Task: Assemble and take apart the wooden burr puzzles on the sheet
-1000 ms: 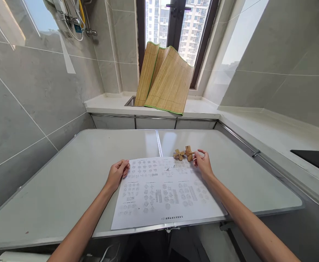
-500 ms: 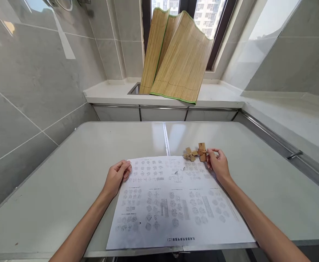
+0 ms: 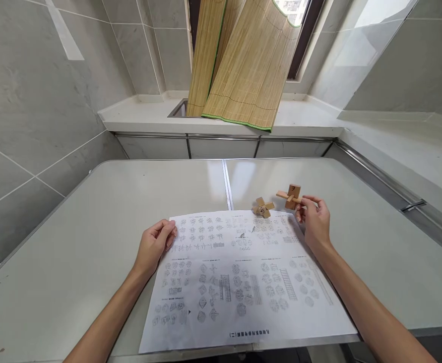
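A printed sheet of small diagrams (image 3: 221, 312) lies on the table, its title upside down at the near edge. My left hand (image 3: 155, 244) pinches the sheet's far left corner between thumb and fingers. Past the sheet's far right corner, my right hand (image 3: 314, 219) grips a wooden interlocking puzzle (image 3: 292, 195) made of crossed flat pieces, one carrying a dark mark. A second wooden puzzle piece assembly (image 3: 263, 207), cross-shaped and also marked, rests at the sheet's far edge, just left of the held one and apart from it.
The pale table (image 3: 160, 189) has a white seam down its middle. Behind it, a folded bamboo mat (image 3: 247, 75) with green edging leans on a white ledge (image 3: 137, 118) before the window. Grey tiled walls and a metal rail (image 3: 379, 174) flank the table.
My right hand has moved right and slightly away, carrying one wooden puzzle clear of the other, which it was close against. The whole view has tipped downward a little.
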{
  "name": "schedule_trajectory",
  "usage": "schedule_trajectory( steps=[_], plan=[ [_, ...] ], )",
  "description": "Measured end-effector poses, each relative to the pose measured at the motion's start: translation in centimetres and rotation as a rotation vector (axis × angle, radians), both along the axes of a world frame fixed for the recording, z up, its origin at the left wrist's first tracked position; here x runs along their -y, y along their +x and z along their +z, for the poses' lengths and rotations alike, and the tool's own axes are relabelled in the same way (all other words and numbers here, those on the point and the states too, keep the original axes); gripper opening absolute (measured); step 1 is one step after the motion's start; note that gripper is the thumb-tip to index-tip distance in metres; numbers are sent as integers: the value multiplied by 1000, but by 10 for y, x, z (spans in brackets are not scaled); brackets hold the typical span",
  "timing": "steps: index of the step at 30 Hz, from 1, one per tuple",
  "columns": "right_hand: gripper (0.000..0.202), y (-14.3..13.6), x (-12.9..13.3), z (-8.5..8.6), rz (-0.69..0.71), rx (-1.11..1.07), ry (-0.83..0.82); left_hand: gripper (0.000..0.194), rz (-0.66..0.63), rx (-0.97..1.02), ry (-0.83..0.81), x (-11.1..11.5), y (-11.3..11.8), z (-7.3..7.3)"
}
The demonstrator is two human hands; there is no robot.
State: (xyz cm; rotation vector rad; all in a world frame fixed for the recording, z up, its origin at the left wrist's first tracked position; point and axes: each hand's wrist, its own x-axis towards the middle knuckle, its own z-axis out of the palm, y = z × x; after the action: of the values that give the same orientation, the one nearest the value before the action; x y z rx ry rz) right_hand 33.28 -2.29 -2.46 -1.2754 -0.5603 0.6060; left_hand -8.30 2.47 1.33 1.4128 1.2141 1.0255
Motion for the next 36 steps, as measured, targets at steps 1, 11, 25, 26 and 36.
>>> schedule_trajectory(
  steps=[1,11,25,26,36],
  plan=[
    [31,0,1,3,0,-6,28,40,-1,-28,21,1,0,2],
    [32,-85,7,44,638,45,-5,37,-197,-285,360,10,49,15],
    [35,-128,14,14,1088,2,-59,95,-519,-250,358,9,64,-3],
    [35,-127,14,13,1094,6,-57,93,-519,-248,362,9,65,-4],
    [35,-125,13,8,1090,27,-106,85,-541,-275,328,7,66,-4]
  ],
)
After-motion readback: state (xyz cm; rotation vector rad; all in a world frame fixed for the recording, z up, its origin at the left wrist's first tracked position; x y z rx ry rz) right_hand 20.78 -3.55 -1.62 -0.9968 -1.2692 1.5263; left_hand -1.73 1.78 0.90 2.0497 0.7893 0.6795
